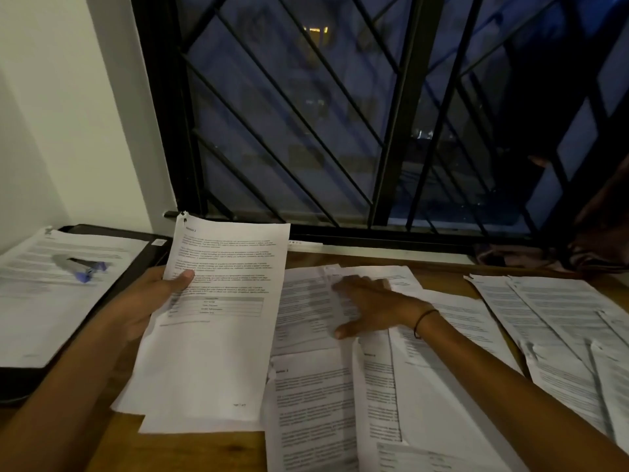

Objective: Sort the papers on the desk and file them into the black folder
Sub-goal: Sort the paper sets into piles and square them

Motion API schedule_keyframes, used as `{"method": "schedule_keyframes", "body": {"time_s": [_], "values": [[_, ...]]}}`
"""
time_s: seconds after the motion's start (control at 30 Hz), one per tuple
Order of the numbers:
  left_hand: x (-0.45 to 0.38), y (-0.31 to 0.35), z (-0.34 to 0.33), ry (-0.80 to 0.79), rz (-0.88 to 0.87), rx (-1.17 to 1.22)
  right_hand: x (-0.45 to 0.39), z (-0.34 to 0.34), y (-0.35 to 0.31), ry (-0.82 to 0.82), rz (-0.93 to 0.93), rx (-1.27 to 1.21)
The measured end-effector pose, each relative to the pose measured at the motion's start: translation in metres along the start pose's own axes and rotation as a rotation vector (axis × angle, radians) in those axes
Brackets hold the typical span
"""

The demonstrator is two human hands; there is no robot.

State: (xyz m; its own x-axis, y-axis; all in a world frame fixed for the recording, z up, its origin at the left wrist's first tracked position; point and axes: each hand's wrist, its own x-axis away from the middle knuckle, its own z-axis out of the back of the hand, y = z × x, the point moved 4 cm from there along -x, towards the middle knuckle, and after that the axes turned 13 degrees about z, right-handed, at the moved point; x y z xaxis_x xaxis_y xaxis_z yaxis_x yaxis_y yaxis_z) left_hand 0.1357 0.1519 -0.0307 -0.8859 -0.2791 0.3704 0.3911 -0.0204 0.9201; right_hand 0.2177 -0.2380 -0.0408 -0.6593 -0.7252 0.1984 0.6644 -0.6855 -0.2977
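My left hand (pixel 155 294) grips a raised sheaf (pixel 218 321) by its left edge, thumb on the print — a table shows halfway down the top page. My right hand (pixel 367 303) lies flat, fingers spread, on the loose papers (pixel 313 386) covering the desk (pixel 190 451). The black folder (pixel 136 264) sits far left, open (a page (pixel 51 301) and stapler (pixel 80 265) on top).

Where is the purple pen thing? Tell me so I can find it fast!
Look at the far left of the desk, where the black folder lies open. A sheet of paper lies on it, and the pen rests on that sheet. It is the only purple-tipped thing among the white pages.
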Motion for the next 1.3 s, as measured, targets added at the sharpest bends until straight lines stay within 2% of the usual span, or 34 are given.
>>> {"method": "schedule_keyframes", "body": {"time_s": [0.23,0.43,0.67,0.73,0.87,0.97,1.17,1.3], "values": [[-0.016,0.002,-0.017,0.000,0.029,-0.007,0.007,-0.023,-0.012,0.029,0.076,0.113],[-0.022,0.003,-0.019,-0.006,0.024,0.003,0.011,-0.025,-0.006,0.081,0.124,0.038],[-0.020,0.009,-0.022,0.000,0.041,0.023,0.036,0.013,0.008,0.180,-0.045,-0.030],[-0.016,0.011,-0.026,-0.027,0.023,0.034,0.041,0.015,0.008,0.135,-0.050,-0.080],[-0.011,0.013,-0.034,-0.033,-0.003,0.002,0.038,-0.004,0.014,-0.073,0.047,-0.113],[-0.008,0.015,-0.039,-0.039,0.016,-0.022,0.031,-0.016,0.020,-0.116,0.058,-0.054],[0.003,0.027,-0.050,-0.066,0.005,-0.015,0.037,-0.002,0.010,0.034,0.058,-0.171],[0.007,0.029,-0.055,-0.056,0.005,-0.036,0.056,0.012,0.036,0.069,0.000,-0.167]]}}
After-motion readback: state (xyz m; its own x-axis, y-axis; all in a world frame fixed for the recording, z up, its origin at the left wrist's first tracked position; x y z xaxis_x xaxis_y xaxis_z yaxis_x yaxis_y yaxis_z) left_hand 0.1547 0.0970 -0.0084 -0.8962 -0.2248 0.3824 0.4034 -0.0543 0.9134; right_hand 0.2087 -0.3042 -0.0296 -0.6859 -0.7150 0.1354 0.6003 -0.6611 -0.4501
